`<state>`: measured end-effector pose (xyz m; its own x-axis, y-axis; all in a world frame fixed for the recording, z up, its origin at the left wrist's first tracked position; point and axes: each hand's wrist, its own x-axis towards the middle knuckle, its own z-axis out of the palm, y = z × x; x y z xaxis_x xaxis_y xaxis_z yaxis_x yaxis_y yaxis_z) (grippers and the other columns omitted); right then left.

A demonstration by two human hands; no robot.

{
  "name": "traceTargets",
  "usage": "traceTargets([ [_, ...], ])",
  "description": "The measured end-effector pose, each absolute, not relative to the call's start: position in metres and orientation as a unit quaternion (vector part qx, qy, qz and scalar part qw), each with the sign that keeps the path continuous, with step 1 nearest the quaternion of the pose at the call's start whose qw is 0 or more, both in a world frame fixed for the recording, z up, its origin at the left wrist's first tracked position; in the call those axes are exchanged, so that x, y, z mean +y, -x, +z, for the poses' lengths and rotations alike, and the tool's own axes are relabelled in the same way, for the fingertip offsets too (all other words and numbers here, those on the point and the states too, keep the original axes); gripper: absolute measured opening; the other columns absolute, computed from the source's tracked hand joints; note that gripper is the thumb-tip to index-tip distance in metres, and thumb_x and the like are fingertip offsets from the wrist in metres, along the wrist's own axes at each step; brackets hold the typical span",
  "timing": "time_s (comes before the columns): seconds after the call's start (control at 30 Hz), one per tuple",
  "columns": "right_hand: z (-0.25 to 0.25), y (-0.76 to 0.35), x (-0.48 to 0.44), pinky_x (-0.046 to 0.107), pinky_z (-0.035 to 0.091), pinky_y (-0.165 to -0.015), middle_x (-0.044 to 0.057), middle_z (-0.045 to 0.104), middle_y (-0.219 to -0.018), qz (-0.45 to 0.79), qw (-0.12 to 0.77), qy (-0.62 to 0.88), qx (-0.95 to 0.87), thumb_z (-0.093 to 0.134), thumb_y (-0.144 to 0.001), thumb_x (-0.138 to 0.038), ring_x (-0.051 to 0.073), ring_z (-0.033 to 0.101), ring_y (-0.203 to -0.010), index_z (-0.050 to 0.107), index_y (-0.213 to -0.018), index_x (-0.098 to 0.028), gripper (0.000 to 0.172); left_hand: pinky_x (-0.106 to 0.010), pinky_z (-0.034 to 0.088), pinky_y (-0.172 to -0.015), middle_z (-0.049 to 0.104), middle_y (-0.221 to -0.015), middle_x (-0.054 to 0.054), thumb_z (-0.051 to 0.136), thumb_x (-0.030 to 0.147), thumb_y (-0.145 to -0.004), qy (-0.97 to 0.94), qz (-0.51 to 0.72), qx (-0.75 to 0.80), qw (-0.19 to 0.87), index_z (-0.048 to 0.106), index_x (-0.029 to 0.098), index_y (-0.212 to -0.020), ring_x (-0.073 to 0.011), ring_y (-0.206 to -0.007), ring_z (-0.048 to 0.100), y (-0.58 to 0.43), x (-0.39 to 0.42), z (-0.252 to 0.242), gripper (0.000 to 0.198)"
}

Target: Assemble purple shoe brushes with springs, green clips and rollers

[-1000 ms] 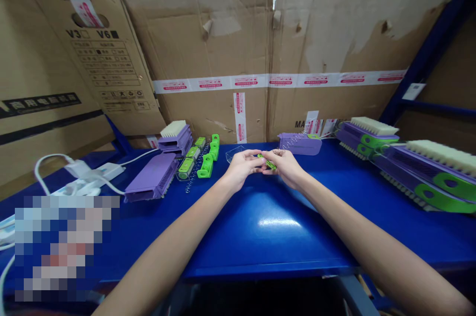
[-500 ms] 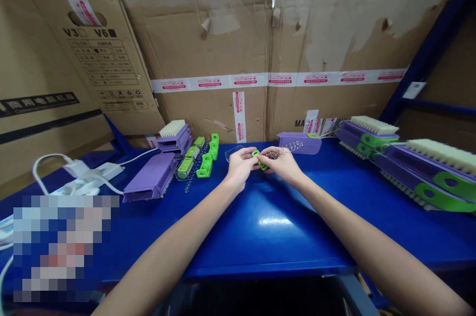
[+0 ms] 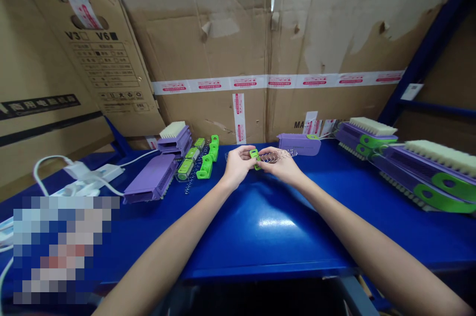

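Near the middle of the blue table, my left hand (image 3: 237,166) is closed on a small bright green plastic piece (image 3: 255,156) with a slot in its face. My right hand (image 3: 280,166) pinches a thin metal coil spring (image 3: 275,157) right beside that piece. From the fingertips the spring runs back over the right hand, its far end loose. Whether the spring's near end is hooked into the green piece is hidden by the fingers. A clear plastic edge peeks out behind my left hand, partly covered.
Left of my hands lie green brackets (image 3: 205,167), green blocks in clear covers (image 3: 186,169), springs (image 3: 191,174) and purple brush casings (image 3: 150,177). A purple casing (image 3: 299,146) lies behind. Bristled purple brushes (image 3: 420,177) stand right; a white power strip (image 3: 92,179) lies far left.
The green piece has turned more upright and moved slightly left between my fingers. The spring has swung lower, now lying flatter across my right hand.
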<state>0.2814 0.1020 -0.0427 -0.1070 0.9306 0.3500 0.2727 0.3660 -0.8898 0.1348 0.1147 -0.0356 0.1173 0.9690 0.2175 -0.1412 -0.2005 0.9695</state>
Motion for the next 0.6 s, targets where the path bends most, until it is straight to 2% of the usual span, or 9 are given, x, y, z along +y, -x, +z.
traceTargets([
  [0.13, -0.0456, -0.2829, 0.1033, 0.03, 0.053, -0.073, 0.005, 0.072, -0.086, 0.19, 0.51, 0.46, -0.702, 0.071, -0.067, -0.027, 0.018, 0.067, -0.078, 0.07, -0.088, -0.019, 0.023, -0.023, 0.051, -0.06, 0.067, -0.075, -0.004, 0.065, 0.001, -0.059, -0.61, 0.555, 0.386, 0.413, 0.065, 0.01, -0.093, -0.0134, -0.068, 0.061, -0.1331, 0.1191, -0.0365, 0.035],
  [0.2, -0.0464, -0.283, 0.104, 0.03, 0.053, -0.073, 0.006, 0.072, -0.084, 0.169, 0.519, 0.47, -0.694, 0.073, -0.065, -0.025, 0.018, 0.067, -0.076, 0.071, -0.087, -0.018, 0.024, -0.022, 0.05, -0.061, 0.067, -0.076, -0.005, 0.063, 0.001, -0.06, -0.631, 0.554, 0.389, 0.378, 0.066, 0.01, -0.093, -0.0128, -0.068, 0.061, -0.1326, 0.1193, -0.0358, 0.034],
  [0.4, -0.0484, -0.2826, 0.106, 0.03, 0.054, -0.072, 0.007, 0.073, -0.084, 0.222, 0.559, 0.442, -0.666, 0.073, -0.063, -0.025, 0.019, 0.069, -0.075, 0.071, -0.086, -0.016, 0.025, -0.023, 0.052, -0.067, 0.069, -0.085, -0.008, 0.063, 0.004, -0.066, -0.654, 0.545, 0.386, 0.356, 0.065, 0.009, -0.101, -0.014, -0.074, 0.063, -0.1323, 0.1148, -0.0323, 0.036],
  [0.6, -0.0484, -0.2811, 0.1052, 0.028, 0.054, -0.064, 0.006, 0.074, -0.077, 0.262, 0.546, 0.436, -0.666, 0.07, -0.064, -0.026, 0.019, 0.069, -0.069, 0.071, -0.083, -0.016, 0.021, -0.026, 0.054, -0.074, 0.071, -0.093, -0.01, 0.058, 0.002, -0.068, -0.682, 0.52, 0.403, 0.32, 0.067, 0.009, -0.106, -0.017, -0.082, 0.066, -0.1338, 0.113, -0.0333, 0.039],
])
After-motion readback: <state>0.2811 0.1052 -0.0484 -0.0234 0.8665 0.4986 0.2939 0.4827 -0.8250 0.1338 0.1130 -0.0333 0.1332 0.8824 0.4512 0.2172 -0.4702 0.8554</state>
